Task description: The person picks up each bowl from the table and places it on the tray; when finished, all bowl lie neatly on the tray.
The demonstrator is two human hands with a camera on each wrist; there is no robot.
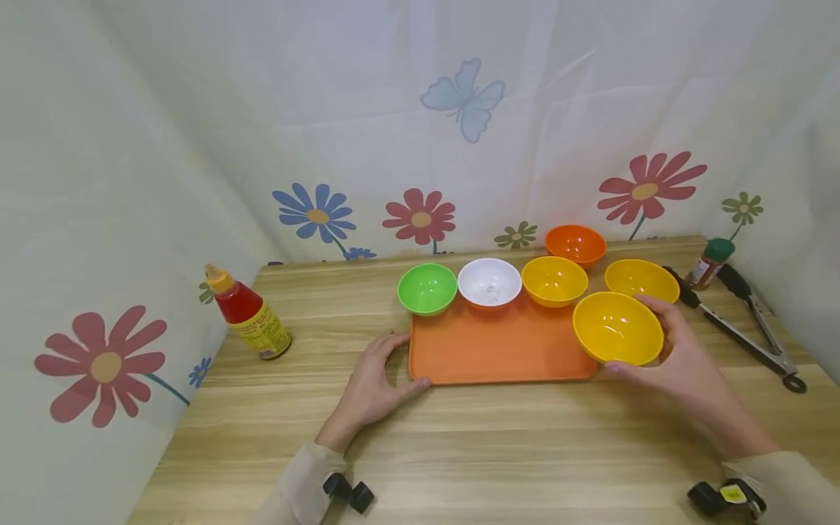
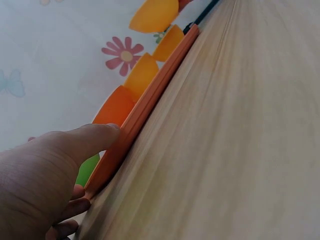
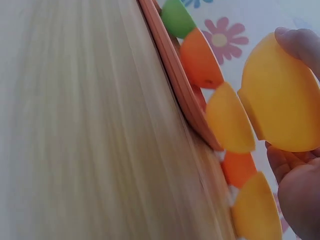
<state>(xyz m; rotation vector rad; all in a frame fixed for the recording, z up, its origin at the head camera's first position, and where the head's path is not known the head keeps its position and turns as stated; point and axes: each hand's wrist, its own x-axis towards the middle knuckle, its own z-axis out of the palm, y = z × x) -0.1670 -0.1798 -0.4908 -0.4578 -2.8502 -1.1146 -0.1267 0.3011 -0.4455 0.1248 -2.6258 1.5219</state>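
Observation:
My right hand (image 1: pixel 682 357) holds a yellow bowl (image 1: pixel 617 332) by its right side, raised above the right end of an orange tray (image 1: pixel 502 354). In the right wrist view the thumb lies on one side of this bowl and the fingers on the other. My left hand (image 1: pixel 374 383) holds the tray's front left corner, thumb at the front rim, fingers along the left side. Along the tray's back stand a green bowl (image 1: pixel 427 290), a bowl white inside and orange outside (image 1: pixel 489 283), and another yellow bowl (image 1: pixel 554 281).
Behind the tray's right end are an orange bowl (image 1: pixel 575 246) and a further yellow bowl (image 1: pixel 643 280). Black-tipped tongs (image 1: pixel 748 339) and a green-capped jar (image 1: pixel 711 262) lie farther right. On the left stands a red sauce bottle (image 1: pixel 252 313). A patterned curtain (image 1: pixel 367 131) hangs behind.

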